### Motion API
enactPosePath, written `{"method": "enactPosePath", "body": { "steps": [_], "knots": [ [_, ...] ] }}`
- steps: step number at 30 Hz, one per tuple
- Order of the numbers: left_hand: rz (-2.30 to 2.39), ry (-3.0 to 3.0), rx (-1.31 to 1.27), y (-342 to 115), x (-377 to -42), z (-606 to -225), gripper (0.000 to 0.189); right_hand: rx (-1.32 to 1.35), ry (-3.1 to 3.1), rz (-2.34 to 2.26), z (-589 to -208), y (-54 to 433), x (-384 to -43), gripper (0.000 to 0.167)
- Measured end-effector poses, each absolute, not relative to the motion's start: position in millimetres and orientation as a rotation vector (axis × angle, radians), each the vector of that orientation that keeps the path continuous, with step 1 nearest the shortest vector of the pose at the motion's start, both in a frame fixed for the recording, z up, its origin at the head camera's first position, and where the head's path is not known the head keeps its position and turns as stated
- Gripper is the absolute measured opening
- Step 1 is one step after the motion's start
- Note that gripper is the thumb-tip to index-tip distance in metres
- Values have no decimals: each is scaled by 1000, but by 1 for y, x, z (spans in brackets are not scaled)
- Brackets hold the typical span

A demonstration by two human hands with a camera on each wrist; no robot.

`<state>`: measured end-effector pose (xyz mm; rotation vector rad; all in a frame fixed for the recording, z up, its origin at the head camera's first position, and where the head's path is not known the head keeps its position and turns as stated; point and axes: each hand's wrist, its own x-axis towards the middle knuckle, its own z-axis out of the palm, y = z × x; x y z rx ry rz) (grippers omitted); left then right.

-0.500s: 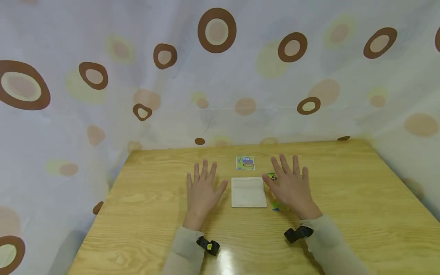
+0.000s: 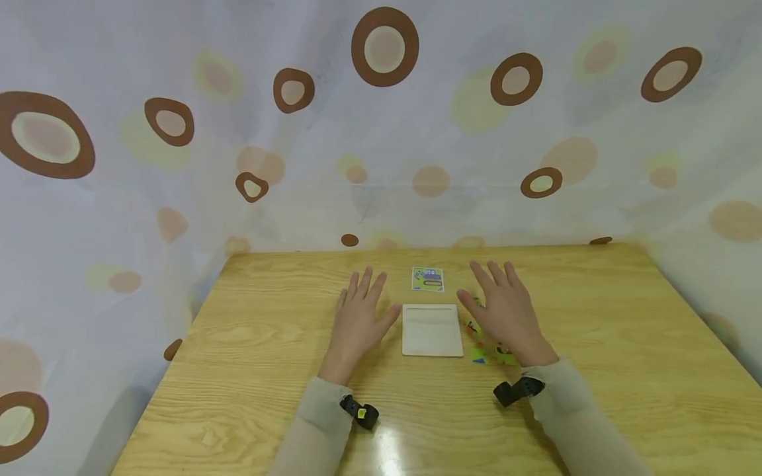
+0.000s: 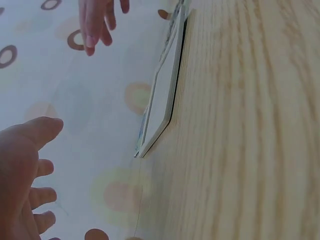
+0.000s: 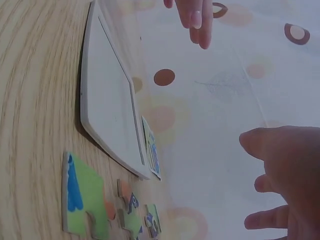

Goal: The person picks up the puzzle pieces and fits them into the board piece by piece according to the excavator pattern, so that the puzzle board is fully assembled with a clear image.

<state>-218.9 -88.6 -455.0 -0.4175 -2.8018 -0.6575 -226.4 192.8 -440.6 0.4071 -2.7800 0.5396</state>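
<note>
Pale wood tops the table [image 2: 238,396] beneath the left hand [image 2: 360,324] and the right hand [image 2: 506,314], their fingers loosely straight and parted, holding nothing; between them sits the white tray [image 2: 432,334], the picture card [image 2: 427,279] just beyond. Right of the tray, the puzzle pieces [image 4: 90,187] hide partly behind the right hand in the head view; the right wrist view bares their notched edges.

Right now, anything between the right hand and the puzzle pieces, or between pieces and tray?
Nothing visible. The right hand hangs empty in the air by the pieces, hiding some from the head view; they lie right of the tray, only its edge to clear.
</note>
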Motion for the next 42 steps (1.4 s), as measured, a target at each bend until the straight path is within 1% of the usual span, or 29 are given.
{"method": "enactPosePath", "body": {
  "steps": [9,15,20,27,34,39,42],
  "knots": [
    [-783,-2755,-416,-87,-232,-452,61,392,-2735,862,-442,201,-242,56],
    [-1078,-2728,-469,-86,-237,-456,49,437,-2775,1040,-445,208,-252,46],
    [-1298,-2709,-507,-84,-239,-460,44,420,-2826,1084,-451,213,-258,44],
    [-1508,-2699,-454,-82,-247,-472,42,403,-2870,1116,-450,215,-259,42],
    [-1574,-2716,-368,-82,-253,-485,38,411,-2945,1104,-452,216,-260,38],
    [-1478,-2739,-449,-82,-255,-495,37,451,-2982,1118,-458,222,-261,38],
    [-1391,-2766,-501,-80,-256,-499,39,477,-3002,1046,-461,226,-262,38]
  ]
}}
